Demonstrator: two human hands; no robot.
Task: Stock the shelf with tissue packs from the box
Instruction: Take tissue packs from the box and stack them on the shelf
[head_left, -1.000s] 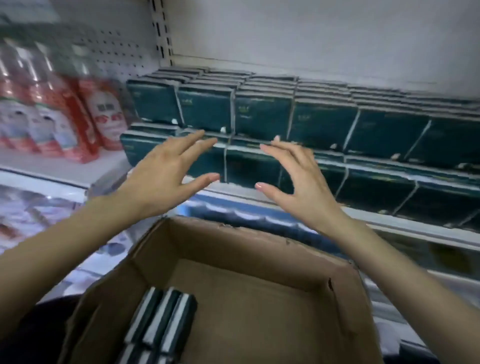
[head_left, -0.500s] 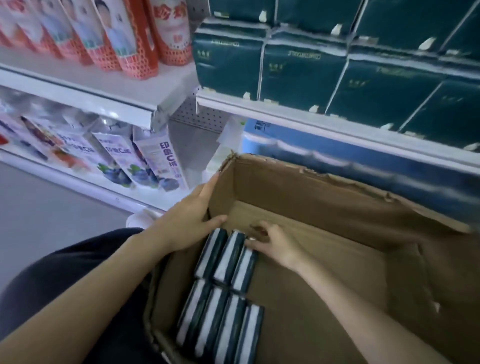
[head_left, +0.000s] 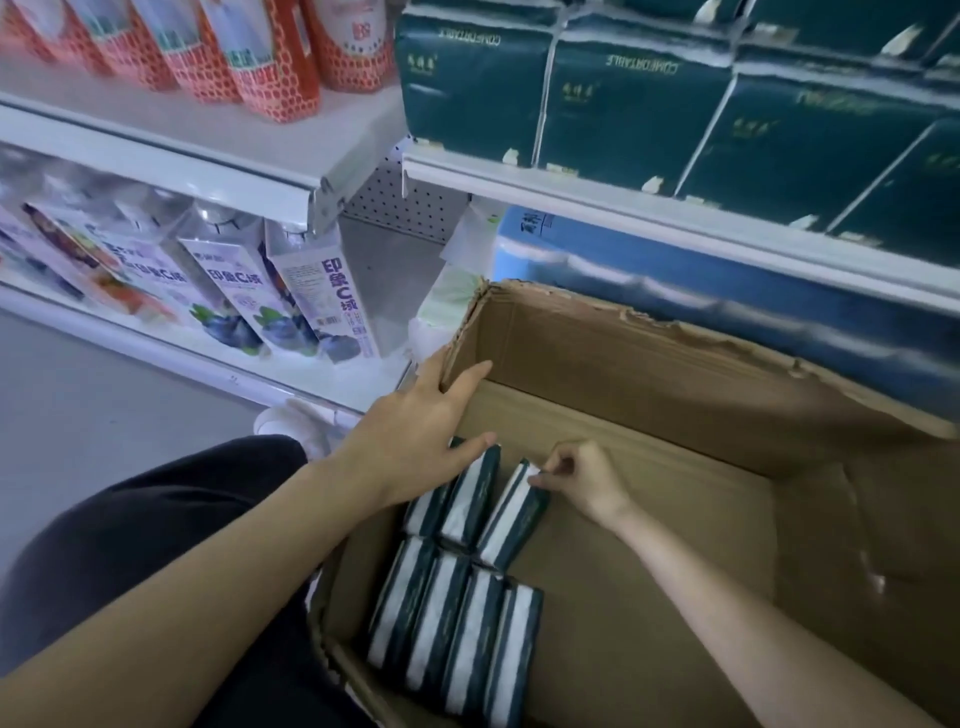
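Right hand pinches a tilted tissue pack; left hand touches its neighbour.

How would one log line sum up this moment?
phase: picking from box | left hand: open, touching middle pack | right hand: pinches tilted pack | shelf: green packs stacked

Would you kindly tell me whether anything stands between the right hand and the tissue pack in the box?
Nothing visible does: the right hand pinches the top end of the tilted tissue pack itself.
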